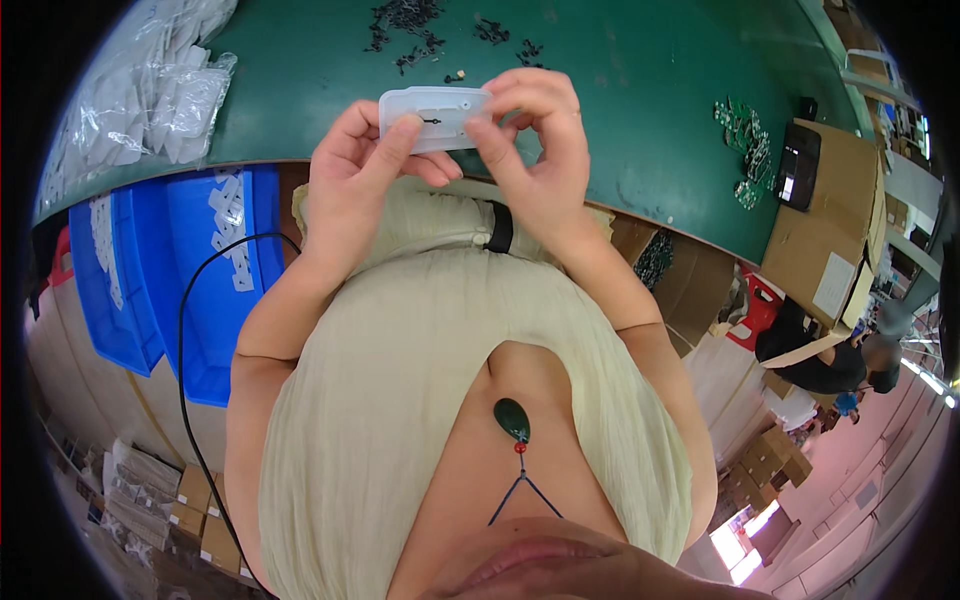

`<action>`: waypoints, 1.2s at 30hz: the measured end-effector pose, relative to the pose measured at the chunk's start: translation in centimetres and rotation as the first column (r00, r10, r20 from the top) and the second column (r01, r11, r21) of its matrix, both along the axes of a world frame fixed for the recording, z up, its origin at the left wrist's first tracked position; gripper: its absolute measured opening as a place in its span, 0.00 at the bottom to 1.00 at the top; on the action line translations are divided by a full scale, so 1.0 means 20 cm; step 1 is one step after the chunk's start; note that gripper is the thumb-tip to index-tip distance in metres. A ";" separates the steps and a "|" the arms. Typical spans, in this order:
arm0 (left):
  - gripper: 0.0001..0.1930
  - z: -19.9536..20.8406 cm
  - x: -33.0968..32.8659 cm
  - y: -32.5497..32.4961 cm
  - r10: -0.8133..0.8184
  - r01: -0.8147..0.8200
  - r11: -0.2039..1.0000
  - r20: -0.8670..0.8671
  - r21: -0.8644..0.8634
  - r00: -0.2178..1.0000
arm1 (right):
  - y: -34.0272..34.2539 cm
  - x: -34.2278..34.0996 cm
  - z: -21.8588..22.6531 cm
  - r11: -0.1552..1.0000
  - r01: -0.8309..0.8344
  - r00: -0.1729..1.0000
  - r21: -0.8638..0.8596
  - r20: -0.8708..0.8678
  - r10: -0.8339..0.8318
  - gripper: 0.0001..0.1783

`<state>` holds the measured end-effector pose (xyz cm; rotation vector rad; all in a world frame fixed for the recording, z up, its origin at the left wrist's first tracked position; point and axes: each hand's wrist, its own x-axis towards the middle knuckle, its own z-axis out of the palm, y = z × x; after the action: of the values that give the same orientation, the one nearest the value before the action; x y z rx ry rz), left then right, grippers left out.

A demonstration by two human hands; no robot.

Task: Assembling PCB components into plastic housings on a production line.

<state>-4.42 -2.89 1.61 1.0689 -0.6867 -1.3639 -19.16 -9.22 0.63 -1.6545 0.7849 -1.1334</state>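
Above the front part of the green table, both hands hold a white plastic cover, a flat rounded rectangle with its inner side showing. My left hand grips its left end, thumb on the face and fingers underneath. A small black part lies on the cover by the left thumb's tip. My right hand pinches the right end between thumb and fingers. Just beyond the cover, a small black piece with a pale tip rests on the table. Farther back are heaps of small black parts.
Clear plastic bags of white pieces cover the table's left end. Blue bins with white parts stand below on the left. Green circuit boards lie on the right, near a cardboard box. A black cable runs past my left arm.
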 end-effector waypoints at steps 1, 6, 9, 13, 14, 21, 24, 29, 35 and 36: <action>0.07 0.00 -0.01 0.00 0.031 -0.031 1.000 -0.001 0.001 1.000 | 0.00 0.00 0.00 0.963 0.044 0.986 -0.265 -0.144 -0.085 0.08; 0.06 -0.02 -0.03 -0.02 0.123 -0.118 0.988 0.054 -0.096 0.991 | -0.01 0.07 -0.02 0.933 0.095 0.981 -0.347 -0.128 -0.147 0.10; 0.05 -0.04 -0.06 -0.04 0.160 -0.145 0.973 0.074 -0.180 0.984 | -0.01 0.09 -0.01 0.922 0.140 0.976 -0.361 -0.104 -0.189 0.10; 0.03 -0.08 -0.08 -0.08 0.197 -0.167 0.942 0.077 -0.291 0.977 | -0.03 0.11 -0.04 0.912 0.199 0.972 -0.359 -0.049 -0.231 0.08; 0.04 -0.08 -0.08 -0.10 0.199 -0.169 0.937 0.072 -0.307 0.977 | -0.04 0.11 -0.04 0.913 0.198 0.971 -0.358 -0.054 -0.232 0.07; 0.03 -0.12 -0.12 -0.14 0.220 -0.177 0.910 0.076 -0.376 0.972 | -0.06 0.13 -0.06 0.917 0.213 0.967 -0.338 -0.062 -0.247 0.04; 0.03 -0.12 -0.13 -0.16 0.182 -0.161 0.924 0.030 -0.348 0.983 | -0.07 0.10 -0.07 0.921 0.197 0.965 -0.337 -0.098 -0.242 0.02; 0.04 -0.17 -0.16 -0.17 0.147 -0.156 0.950 -0.050 -0.271 0.988 | -0.07 0.09 -0.10 0.928 0.190 0.968 -0.321 -0.099 -0.232 0.04; 0.04 -0.18 -0.15 -0.19 0.169 -0.178 0.948 -0.056 -0.265 0.984 | -0.06 0.09 -0.08 0.888 0.206 0.953 -0.410 -0.120 -0.277 0.05; 0.05 -0.17 -0.14 -0.19 0.189 -0.197 0.946 -0.055 -0.259 0.980 | -0.05 0.10 -0.07 0.899 0.198 0.959 -0.392 -0.114 -0.260 0.05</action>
<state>-7.31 -6.71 -1.80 0.8767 -0.7010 -1.0837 -17.12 -10.25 -0.87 -2.0361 0.9292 -1.3943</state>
